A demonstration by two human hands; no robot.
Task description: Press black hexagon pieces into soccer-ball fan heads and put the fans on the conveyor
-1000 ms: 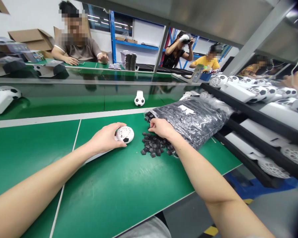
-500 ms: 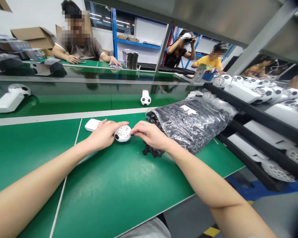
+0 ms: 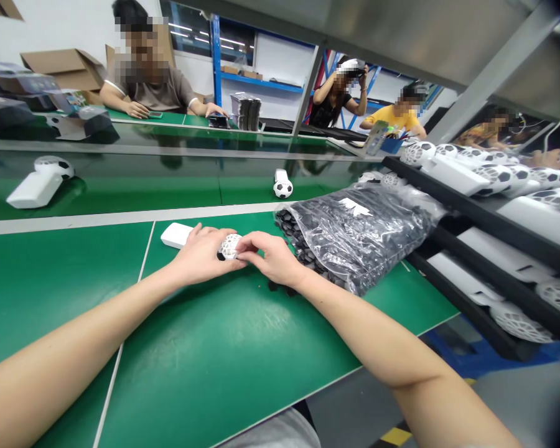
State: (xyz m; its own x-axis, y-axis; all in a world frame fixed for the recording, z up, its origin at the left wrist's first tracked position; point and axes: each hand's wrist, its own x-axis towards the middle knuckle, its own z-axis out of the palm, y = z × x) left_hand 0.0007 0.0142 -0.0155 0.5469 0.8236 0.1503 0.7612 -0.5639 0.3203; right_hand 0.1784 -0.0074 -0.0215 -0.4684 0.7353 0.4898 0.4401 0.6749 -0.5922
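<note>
My left hand is wrapped round a white device with a football-patterned round head; its white handle sticks out to the left, on the green table. My right hand is pinched against the right side of the round head, and whatever is between its fingertips is hidden. Beside it on the right lies a clear plastic bag of small black pieces, some spilled at its open end.
Beyond the white strip, two similar devices lie on a dark green belt. Racks of white devices stand at the right. Several people are across the belt, one at a box-laden bench.
My right hand has moved left onto the round head, and my left fingers have closed further round it. The two devices on the belt have shifted right.
</note>
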